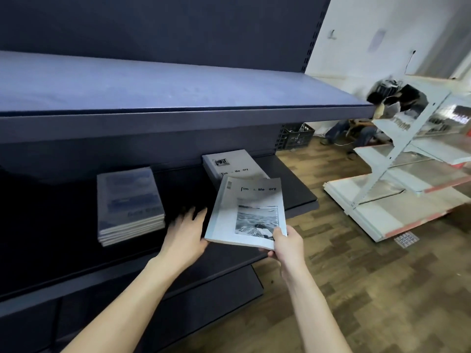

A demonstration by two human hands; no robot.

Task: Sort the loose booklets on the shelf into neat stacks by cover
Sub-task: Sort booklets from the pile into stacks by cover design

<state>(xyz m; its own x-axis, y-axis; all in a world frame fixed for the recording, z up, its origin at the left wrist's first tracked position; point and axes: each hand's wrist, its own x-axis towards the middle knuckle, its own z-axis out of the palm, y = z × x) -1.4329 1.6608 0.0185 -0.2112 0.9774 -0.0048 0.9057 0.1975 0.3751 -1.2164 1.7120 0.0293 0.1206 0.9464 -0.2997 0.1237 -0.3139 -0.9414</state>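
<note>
Grey booklet [246,212] pinched by R grip [285,240] (corner); L grip [187,231] spread, touching its edge.

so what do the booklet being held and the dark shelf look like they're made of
Held booklet: paper with a soft, matte printed cover, judging by the thin page edges and the slight bend of the cover where the right hand pinches its corner; the left hand touches its other edge. Dark shelf: probably painted sheet metal, matte, judging by the thin folded front lip and slotted uprights, though the coating could hide another material.
</note>
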